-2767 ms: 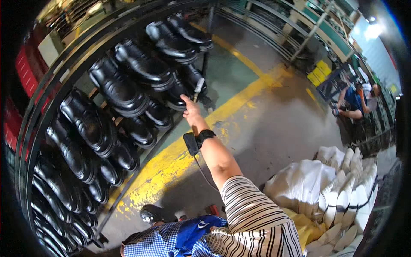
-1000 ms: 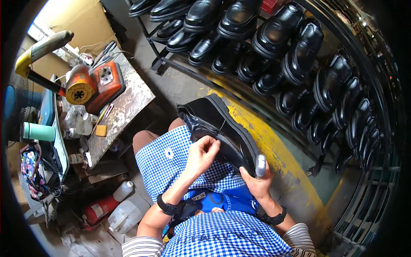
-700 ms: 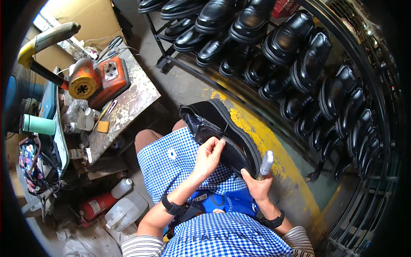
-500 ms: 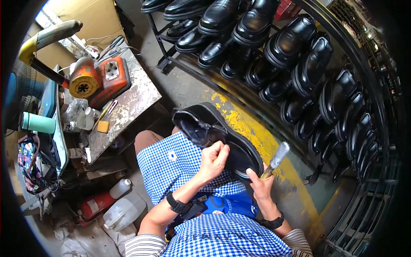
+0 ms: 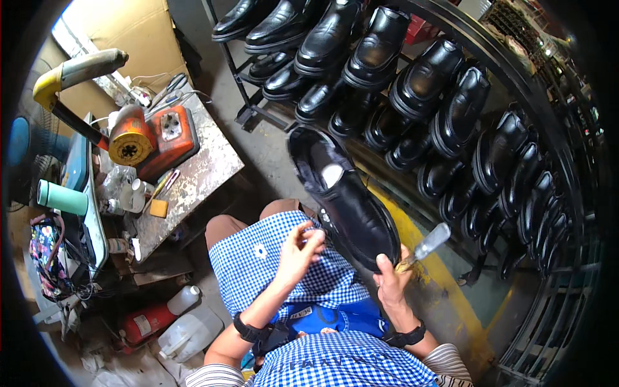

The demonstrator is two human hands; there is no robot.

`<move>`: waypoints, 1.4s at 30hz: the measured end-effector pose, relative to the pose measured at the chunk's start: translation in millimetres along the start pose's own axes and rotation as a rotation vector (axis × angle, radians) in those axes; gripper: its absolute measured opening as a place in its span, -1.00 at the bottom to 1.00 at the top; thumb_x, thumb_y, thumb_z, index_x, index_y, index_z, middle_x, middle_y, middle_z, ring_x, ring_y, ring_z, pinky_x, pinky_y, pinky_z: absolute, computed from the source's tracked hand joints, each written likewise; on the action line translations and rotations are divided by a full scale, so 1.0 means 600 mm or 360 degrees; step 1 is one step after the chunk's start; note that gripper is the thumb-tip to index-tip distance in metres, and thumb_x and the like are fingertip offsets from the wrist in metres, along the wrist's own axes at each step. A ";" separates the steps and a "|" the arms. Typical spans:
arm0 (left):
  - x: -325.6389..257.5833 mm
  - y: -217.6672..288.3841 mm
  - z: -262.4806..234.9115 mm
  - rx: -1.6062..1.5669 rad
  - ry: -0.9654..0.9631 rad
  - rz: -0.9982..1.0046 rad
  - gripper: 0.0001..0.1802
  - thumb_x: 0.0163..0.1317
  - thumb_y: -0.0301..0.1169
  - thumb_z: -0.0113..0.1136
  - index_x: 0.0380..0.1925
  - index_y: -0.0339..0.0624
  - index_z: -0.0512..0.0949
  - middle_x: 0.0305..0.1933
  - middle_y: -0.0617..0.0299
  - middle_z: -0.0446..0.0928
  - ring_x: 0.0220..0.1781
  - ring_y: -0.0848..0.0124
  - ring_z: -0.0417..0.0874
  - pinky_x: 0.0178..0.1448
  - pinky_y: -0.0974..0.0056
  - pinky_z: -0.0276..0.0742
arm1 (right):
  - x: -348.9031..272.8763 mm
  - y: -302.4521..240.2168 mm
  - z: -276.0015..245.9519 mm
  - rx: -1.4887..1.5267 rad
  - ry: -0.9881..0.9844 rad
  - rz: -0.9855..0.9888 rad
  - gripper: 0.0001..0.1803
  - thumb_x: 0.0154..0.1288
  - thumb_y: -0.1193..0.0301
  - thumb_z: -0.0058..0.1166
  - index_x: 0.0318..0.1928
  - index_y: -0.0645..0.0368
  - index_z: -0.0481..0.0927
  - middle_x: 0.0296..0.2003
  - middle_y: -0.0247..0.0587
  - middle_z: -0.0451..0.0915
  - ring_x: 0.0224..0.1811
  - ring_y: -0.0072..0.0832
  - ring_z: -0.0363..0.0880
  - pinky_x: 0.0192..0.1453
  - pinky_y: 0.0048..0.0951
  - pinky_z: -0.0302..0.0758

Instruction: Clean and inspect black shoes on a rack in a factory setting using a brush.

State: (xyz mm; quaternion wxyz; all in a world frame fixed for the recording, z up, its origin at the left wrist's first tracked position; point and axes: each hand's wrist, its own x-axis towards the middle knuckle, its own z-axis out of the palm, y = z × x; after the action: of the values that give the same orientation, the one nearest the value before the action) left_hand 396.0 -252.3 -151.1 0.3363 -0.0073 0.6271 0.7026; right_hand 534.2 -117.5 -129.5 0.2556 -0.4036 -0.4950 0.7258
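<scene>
At six o'clock, over the checked apron (image 5: 284,271), a black shoe (image 5: 345,197) was steadied, toe nearest. The right hand (image 5: 391,287) was closed on the toe and a small tool (image 5: 431,240); the left hand (image 5: 298,248) was half-curled, touching its side. The shoe was judged stiff-soled, smooth, best gripped at the sole edge. At one o'clock, a shoe rack (image 5: 451,122) was seen.

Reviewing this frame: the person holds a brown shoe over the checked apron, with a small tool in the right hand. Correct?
Not quite: the shoe is black, not brown, as the head view shows. It is over the checked apron, and the right hand holds a small tool.
</scene>
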 end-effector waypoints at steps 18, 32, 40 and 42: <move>0.028 0.015 0.022 0.0063 0.0062 0.0733 -0.71 -0.06 -0.52 0.24 -0.29 -0.29 0.42 -0.34 0.23 0.47 -0.31 0.43 0.47 -0.18 0.38 0.42 | 0.073 -0.122 0.135 -0.0473 -0.0998 0.0117 -0.81 0.06 0.44 0.21 -0.32 0.28 0.57 -0.56 -0.44 0.51 -0.56 -0.76 0.41 -0.46 -0.70 0.35; 0.026 0.034 0.016 0.0165 -0.0060 0.0797 -0.56 -0.14 -0.51 0.31 -0.18 -0.27 0.43 -0.22 0.20 0.49 -0.18 0.38 0.50 -0.05 0.32 0.43 | 0.083 -0.102 0.143 -0.0528 -0.1011 -0.0012 -0.82 0.04 0.47 0.21 -0.41 0.26 0.48 -0.67 -0.41 0.42 -0.67 -0.72 0.35 -0.60 -0.66 0.28; 0.033 0.012 0.024 0.0175 -0.0145 0.0717 -0.41 -0.22 -0.47 0.33 -0.11 -0.29 0.33 -0.14 0.13 0.44 -0.07 0.32 0.47 0.06 0.26 0.37 | 0.101 -0.135 0.149 0.0341 -0.1170 0.0625 -0.87 0.21 0.48 -0.04 -0.43 0.29 0.46 -0.76 -0.35 0.31 -0.88 -0.71 0.08 -0.82 -0.67 0.02; 0.032 0.029 0.027 0.0138 -0.0275 0.0652 -0.35 -0.17 -0.40 0.33 -0.03 -0.30 0.29 -0.08 0.11 0.43 -0.02 0.33 0.44 0.09 0.26 0.34 | 0.110 -0.146 0.154 0.0361 -0.1205 0.0483 -0.84 0.24 0.46 -0.05 -0.37 0.34 0.48 -0.74 -0.32 0.36 -0.87 -0.73 0.10 -0.81 -0.68 0.02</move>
State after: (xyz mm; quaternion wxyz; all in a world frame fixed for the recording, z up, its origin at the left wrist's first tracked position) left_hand 379.5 -228.9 -140.9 0.2390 0.1950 0.6140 0.7265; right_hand 418.1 -80.9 -53.6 -0.0113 -0.1462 -0.4059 0.9021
